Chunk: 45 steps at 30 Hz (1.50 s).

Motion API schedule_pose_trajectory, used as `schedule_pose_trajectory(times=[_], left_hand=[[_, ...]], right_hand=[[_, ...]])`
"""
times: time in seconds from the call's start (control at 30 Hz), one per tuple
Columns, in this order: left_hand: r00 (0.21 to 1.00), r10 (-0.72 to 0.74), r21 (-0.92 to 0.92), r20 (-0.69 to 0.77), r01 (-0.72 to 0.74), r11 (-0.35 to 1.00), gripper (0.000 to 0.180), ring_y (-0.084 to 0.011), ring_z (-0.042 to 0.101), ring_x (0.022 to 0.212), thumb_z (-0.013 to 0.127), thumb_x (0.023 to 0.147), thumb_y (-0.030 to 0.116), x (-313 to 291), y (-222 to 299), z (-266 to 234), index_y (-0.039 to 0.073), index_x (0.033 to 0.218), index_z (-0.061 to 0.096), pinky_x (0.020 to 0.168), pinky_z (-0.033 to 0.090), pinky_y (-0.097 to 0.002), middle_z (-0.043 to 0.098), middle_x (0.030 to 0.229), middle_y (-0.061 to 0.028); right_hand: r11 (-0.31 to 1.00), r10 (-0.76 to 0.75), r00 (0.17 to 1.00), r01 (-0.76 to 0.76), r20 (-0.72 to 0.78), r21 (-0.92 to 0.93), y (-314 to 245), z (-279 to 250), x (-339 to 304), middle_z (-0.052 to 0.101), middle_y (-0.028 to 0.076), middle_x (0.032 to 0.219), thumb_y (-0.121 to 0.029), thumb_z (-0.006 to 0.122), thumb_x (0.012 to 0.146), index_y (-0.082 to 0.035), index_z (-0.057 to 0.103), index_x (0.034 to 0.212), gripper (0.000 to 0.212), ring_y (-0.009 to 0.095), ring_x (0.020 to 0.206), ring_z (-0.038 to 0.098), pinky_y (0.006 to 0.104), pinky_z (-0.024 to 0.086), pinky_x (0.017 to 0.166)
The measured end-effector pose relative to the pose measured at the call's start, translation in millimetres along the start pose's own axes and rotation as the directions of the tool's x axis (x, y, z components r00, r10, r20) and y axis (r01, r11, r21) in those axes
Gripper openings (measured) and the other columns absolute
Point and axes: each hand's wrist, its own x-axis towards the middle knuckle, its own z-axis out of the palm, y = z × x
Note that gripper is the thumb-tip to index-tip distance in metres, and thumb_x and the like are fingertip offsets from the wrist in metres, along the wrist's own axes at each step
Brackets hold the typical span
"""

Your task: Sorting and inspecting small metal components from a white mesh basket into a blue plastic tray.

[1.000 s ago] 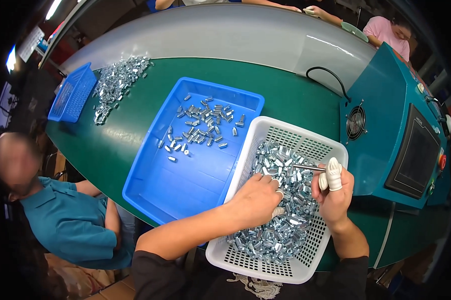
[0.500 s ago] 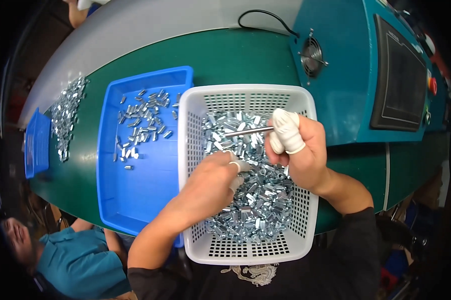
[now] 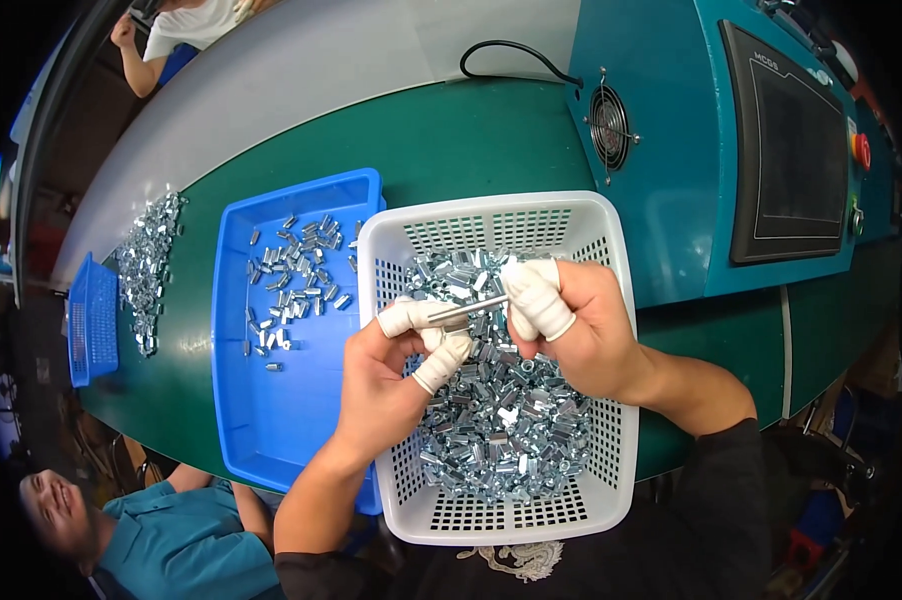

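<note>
Above a white perforated plastic basket [image 3: 611,440], my two hands meet. White finger cots cover several fingertips on both. My right hand [image 3: 591,325] is closed around a thin metal rod [image 3: 486,304] that points left. At the rod's left end, my left hand [image 3: 386,375] pinches a small silver piece between thumb and fingers; it looks like one of the long nuts, though the fingertips partly cover it. Whether the rod's tip is inside it or beside it, I cannot tell. Below lies a heap of shiny long nuts [image 3: 506,425] filling the basket's bottom.
Left of the basket is a blue tray [image 3: 286,420] with scattered nuts. Farther left are a nut pile [image 3: 149,270] and a small blue basket [image 3: 93,320]. A teal machine [image 3: 661,150] with a screen stands at the right. Two other people sit or stand nearby.
My left hand has come up out of the nut heap, now pinching a small silver piece at the rod's left end. The right hand still grips the rod. The whole view has shifted slightly.
</note>
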Motion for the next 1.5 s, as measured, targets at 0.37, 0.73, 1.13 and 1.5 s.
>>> schedule_pose_trajectory(times=[0.37, 0.73, 1.13, 1.5], left_hand=[[0.988, 0.116, 0.09, -0.097, -0.107, 0.99, 0.021, -0.0138, 0.058, 0.088, 0.062, 0.079, -0.003, -1, 5, -3, -0.001, 0.098, 0.053, 0.077, 0.047, -0.0246, 0.058, 0.096, -0.0095], [0.913, 0.394, 0.433, -0.105, -0.315, 0.844, 0.027, -0.0113, 0.048, 0.065, 0.071, 0.07, 0.002, 1, 8, -1, 0.002, 0.096, 0.064, 0.06, 0.04, -0.0224, 0.055, 0.074, -0.0034], [0.875, 0.448, 0.589, 0.183, -0.462, 0.663, 0.023, -0.0187, 0.053, 0.06, 0.07, 0.07, 0.002, -1, 15, 6, -0.001, 0.092, 0.063, 0.056, 0.042, -0.0284, 0.059, 0.068, -0.0082], [0.852, 0.509, 0.49, 0.124, -0.498, 0.715, 0.016, -0.02, 0.054, 0.065, 0.052, 0.087, 0.012, -1, 8, 0, -0.002, 0.091, 0.059, 0.059, 0.043, -0.0297, 0.057, 0.073, -0.0086]], right_hand=[[0.997, -0.036, 0.997, 0.04, 0.064, -0.061, -1, 1, 1, 0.049, 0.001, 0.049, -0.014, 0.042, 0.092, -0.003, 0.047, 0.059, 0.035, 0.006, 0.041, 0.042, 0.0215, 0.032, 0.04], [1.0, 0.011, 0.999, -0.011, 0.031, -0.007, -4, -2, -3, 0.049, 0.002, 0.05, -0.011, 0.042, 0.092, 0.0, 0.048, 0.06, 0.034, 0.007, 0.045, 0.045, 0.0228, 0.036, 0.043], [0.993, 0.087, 0.968, -0.067, 0.234, -0.094, 1, 2, -7, 0.054, 0.005, 0.054, -0.007, 0.047, 0.085, 0.001, 0.056, 0.071, 0.019, 0.011, 0.048, 0.051, 0.0268, 0.039, 0.044], [0.988, -0.051, 0.98, 0.077, 0.19, -0.136, -2, 9, -7, 0.053, 0.002, 0.052, -0.018, 0.043, 0.093, -0.004, 0.048, 0.063, 0.034, 0.005, 0.041, 0.043, 0.0203, 0.034, 0.039]])
